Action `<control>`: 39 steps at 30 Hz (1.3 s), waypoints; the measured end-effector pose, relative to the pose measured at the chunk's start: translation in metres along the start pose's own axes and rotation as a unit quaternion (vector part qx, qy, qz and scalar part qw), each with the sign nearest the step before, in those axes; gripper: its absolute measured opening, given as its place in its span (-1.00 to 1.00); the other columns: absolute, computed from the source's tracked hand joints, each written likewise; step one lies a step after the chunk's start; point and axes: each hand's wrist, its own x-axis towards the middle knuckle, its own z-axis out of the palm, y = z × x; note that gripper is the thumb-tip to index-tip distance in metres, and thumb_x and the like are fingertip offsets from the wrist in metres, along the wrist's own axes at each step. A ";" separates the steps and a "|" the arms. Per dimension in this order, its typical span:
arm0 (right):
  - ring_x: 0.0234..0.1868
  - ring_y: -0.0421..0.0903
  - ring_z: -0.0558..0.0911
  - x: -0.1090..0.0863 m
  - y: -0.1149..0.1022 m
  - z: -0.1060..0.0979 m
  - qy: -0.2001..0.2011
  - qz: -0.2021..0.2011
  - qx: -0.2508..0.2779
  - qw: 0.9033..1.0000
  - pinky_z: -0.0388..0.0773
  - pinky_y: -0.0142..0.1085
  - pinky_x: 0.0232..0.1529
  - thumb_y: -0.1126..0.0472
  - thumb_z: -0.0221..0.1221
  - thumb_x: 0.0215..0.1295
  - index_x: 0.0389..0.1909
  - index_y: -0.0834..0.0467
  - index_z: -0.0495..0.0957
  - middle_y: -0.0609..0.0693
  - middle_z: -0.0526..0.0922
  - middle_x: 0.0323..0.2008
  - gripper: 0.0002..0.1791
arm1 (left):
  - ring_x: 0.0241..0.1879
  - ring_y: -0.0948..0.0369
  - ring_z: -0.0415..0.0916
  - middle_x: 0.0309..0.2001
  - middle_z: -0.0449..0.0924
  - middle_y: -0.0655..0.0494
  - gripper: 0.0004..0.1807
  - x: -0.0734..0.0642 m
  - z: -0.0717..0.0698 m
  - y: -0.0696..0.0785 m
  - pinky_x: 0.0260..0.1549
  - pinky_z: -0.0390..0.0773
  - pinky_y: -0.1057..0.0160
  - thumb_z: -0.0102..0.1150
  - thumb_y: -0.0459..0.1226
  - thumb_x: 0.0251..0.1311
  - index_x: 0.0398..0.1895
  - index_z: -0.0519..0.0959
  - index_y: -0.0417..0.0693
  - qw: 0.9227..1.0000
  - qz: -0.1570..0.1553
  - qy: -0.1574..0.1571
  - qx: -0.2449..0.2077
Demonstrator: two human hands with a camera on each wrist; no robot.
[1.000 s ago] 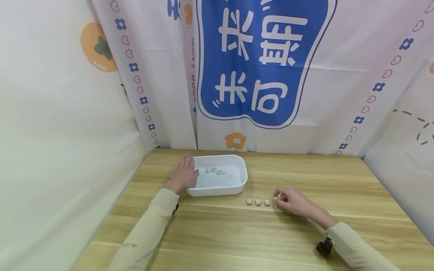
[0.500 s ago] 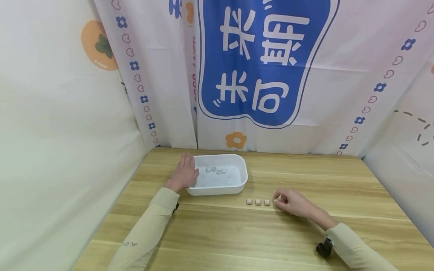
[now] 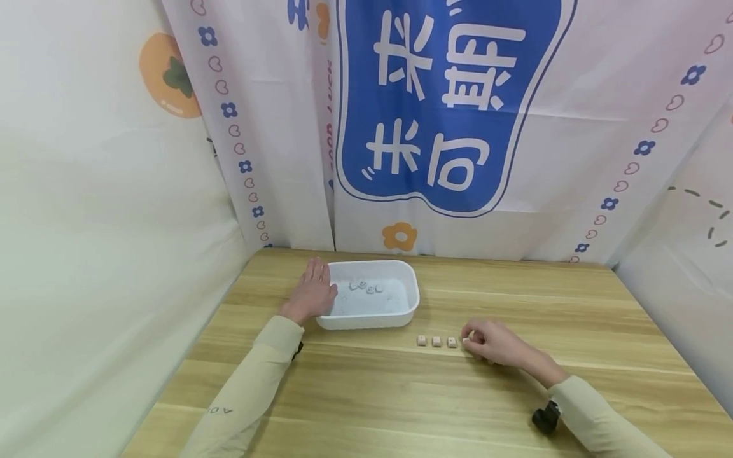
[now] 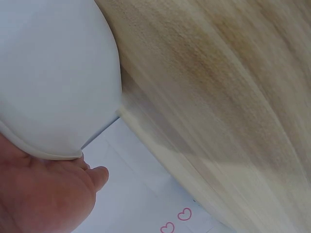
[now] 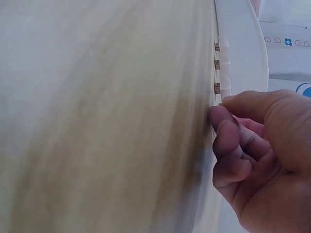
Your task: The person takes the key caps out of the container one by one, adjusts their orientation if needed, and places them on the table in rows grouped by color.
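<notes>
My left hand (image 3: 312, 294) lies over the left rim of a white plastic basin (image 3: 366, 322), fingers straight and thumb toward the inside. In the left wrist view the palm (image 4: 46, 194) is against the basin's rim. To the right, my right hand (image 3: 495, 341) pinches a small pale keycap (image 3: 466, 340) between thumb and forefinger, low at the tabletop. That keycap is at the right end of a row of three others, whose nearest one (image 3: 452, 342) is a small gap away. In the right wrist view the fingers mostly cover the pinched keycap.
Several more keycaps (image 3: 366, 288) lie inside the basin. Everything is on a wood-grain table (image 3: 389, 388), with a printed cloth (image 3: 550, 172) hanging behind its far edge. Pale cloth walls (image 3: 114, 242) stand at both sides. A black wrist camera (image 3: 546, 418) hangs under the right forearm.
The pinched keycap has come down slightly and a little left, toward the row. My left hand and the basin stay where they were.
</notes>
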 end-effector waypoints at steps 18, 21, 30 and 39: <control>-0.65 -0.30 0.43 0.006 -0.003 -0.011 0.010 -0.011 -0.018 1.000 0.43 -0.41 -0.64 0.12 0.15 0.39 -0.08 0.14 0.59 -0.16 0.51 -0.61 -0.79 | 0.55 -0.16 -0.55 0.54 -0.54 -0.29 -0.25 0.000 -0.002 0.001 0.53 -0.23 -0.12 -0.40 -0.04 0.52 0.53 -0.22 -0.39 1.000 -0.002 0.001 -0.001; -0.63 -0.32 0.40 0.009 -0.006 -0.015 0.015 -0.019 -0.023 0.999 0.41 -0.42 -0.60 0.13 0.13 0.41 -0.07 0.17 0.59 -0.17 0.50 -0.60 -0.77 | 0.55 -0.14 -0.57 0.55 -0.54 -0.29 -0.24 0.001 -0.001 0.001 0.54 -0.22 -0.12 -0.39 -0.04 0.52 0.53 -0.23 -0.38 1.000 -0.002 0.000 -0.002; -0.63 -0.32 0.39 0.020 -0.024 -0.020 0.033 -0.037 -0.021 0.999 0.38 -0.42 -0.61 0.09 0.11 0.43 -0.08 0.20 0.61 -0.20 0.50 -0.61 -0.73 | 0.56 -0.18 -0.50 0.54 -0.53 -0.30 -0.25 -0.001 -0.001 0.001 0.53 -0.19 -0.13 -0.40 -0.04 0.51 0.52 -0.23 -0.39 1.000 -0.001 -0.003 0.005; -0.59 -0.19 0.54 0.036 -0.041 -0.021 0.019 -0.050 0.003 0.999 0.49 -0.38 -0.60 0.06 0.11 0.43 -0.02 0.18 0.58 0.02 0.64 -0.51 -0.70 | 0.55 -0.20 -0.49 0.54 -0.50 -0.34 -0.26 0.000 0.000 0.000 0.53 -0.20 -0.12 -0.40 -0.06 0.52 0.51 -0.21 -0.42 1.000 0.004 0.002 0.006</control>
